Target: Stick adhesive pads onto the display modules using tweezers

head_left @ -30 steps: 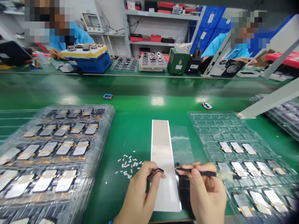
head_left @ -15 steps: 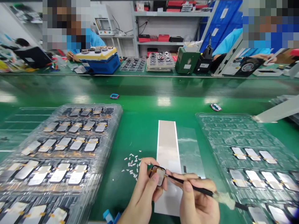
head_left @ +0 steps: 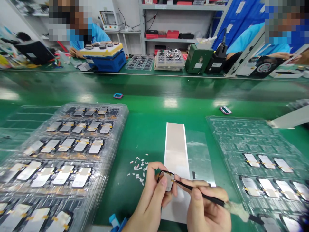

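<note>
While my left hand [head_left: 154, 193] pinches a small black-rimmed, silver-grey rounded-rectangular part [head_left: 169, 186] between thumb and fingers, my right hand [head_left: 208, 210] has its fingers closed around a slim black tweezer-like tool [head_left: 215, 200], wrapped in yellowish tape near its rear. Tip sits at the part's 3 o'clock edge, by an orange-yellow tab; can't tell if it's gripping, or whether the prongs are together.

The part is held over the near end of a long beige-and-white paper strip [head_left: 176, 138], which runs off toward 12. From the part: clear flat plastic film [head_left: 199, 148] between 1 and 2, scattered tiny white scraps [head_left: 138, 167] at 10, all on the glossy green worktop [head_left: 142, 135].

Progress, my read: this piece is mid-work, not put down yet; what it lacks I can't tell. At 9 to 10 o'clock I have a clear plastic tray stack [head_left: 122, 111], similar parts in most visible pockets. At 2 to 3, a clear moulded plastic tray [head_left: 241, 133] carries similar parts in its nearer rows only, three in the farthest such row. Batch looks partway; which tray counts as done, I can't tell.
</note>
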A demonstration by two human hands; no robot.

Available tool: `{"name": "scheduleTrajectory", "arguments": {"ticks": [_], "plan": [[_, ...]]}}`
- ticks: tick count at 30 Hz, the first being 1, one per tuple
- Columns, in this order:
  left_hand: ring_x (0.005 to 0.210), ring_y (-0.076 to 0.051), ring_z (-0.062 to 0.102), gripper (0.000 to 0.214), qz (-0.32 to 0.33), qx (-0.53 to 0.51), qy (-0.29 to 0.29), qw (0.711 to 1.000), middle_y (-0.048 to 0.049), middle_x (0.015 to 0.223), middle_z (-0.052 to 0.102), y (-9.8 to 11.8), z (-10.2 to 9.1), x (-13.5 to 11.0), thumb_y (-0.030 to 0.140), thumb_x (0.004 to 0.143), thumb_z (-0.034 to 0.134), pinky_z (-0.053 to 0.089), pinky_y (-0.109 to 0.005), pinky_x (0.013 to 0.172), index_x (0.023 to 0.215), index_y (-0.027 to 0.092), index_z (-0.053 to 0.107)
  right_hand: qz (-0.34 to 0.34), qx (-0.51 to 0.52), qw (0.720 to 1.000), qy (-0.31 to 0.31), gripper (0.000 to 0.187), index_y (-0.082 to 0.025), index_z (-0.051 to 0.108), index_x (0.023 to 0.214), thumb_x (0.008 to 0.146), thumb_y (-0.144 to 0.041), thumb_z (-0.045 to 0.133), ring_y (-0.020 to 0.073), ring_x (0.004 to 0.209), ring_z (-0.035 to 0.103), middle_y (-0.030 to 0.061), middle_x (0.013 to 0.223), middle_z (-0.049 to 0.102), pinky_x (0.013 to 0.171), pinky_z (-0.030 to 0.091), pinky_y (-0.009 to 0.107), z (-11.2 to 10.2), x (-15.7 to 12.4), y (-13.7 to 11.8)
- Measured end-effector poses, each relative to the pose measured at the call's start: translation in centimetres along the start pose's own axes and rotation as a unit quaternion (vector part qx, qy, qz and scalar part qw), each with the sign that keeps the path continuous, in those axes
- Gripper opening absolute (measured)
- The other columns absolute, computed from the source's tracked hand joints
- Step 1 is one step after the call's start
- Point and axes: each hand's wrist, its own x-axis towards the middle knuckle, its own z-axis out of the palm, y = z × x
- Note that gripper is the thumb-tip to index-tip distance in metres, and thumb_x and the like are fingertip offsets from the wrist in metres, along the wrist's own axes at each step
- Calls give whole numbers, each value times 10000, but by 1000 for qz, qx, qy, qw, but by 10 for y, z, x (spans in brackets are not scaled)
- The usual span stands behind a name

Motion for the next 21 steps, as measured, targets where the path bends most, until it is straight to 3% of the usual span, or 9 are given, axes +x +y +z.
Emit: {"name": "scheduleTrajectory", "arguments": {"ticks": [16,21], "plan": [[451,-43,258,373,-3,31,23,999,20,772,642,7,6,-2,623,988,426,181,-217,472,1020,256,370,31,-18,999,3,170,-234,553,968,922,-72,579,212,813,753,45,851,738,559,622,262,0,-1,-4],[485,-55,288,368,32,34,66,997,71,659,522,7,10,-2,589,976,503,214,-210,485,977,233,409,59,4,998,-23,160,-239,536,974,939,-85,565,211,801,755,43,871,738,532,618,250,0,-2,-2]]}}
